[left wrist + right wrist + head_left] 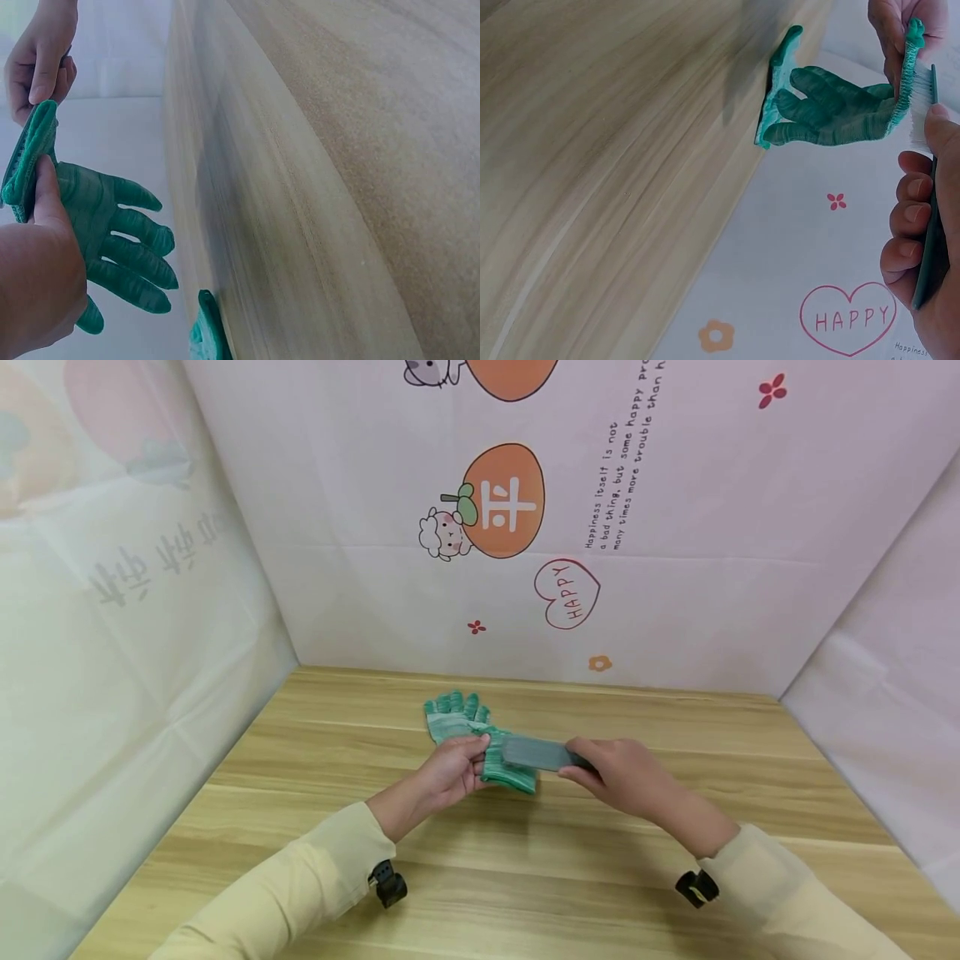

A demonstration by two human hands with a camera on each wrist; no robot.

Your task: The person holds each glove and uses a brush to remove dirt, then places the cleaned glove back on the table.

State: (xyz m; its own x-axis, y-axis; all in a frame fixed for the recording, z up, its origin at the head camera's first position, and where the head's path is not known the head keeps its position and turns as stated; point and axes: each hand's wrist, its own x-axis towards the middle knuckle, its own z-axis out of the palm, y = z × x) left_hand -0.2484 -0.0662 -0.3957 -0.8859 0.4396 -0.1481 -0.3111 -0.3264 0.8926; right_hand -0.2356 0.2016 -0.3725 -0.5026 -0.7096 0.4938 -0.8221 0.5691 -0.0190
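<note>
My left hand (450, 770) pinches a green work glove (512, 773) by its ribbed cuff, holding it above the table. In the left wrist view the held glove (112, 232) hangs with its fingers spread. My right hand (632, 778) grips the dark handle of a grey-green brush (538, 754). White bristles (922, 112) show in the right wrist view, set against the glove's cuff. A second green glove (450, 717) lies on the table just beyond the left hand, partly covered in the head view by the held one.
The wood-grain table (360, 877) spreads beneath both hands. A white printed cloth (360, 527) stands as the back wall, and plain-looking white sheets (900, 693) close in the sides. Each wrist wears a small black camera (388, 885).
</note>
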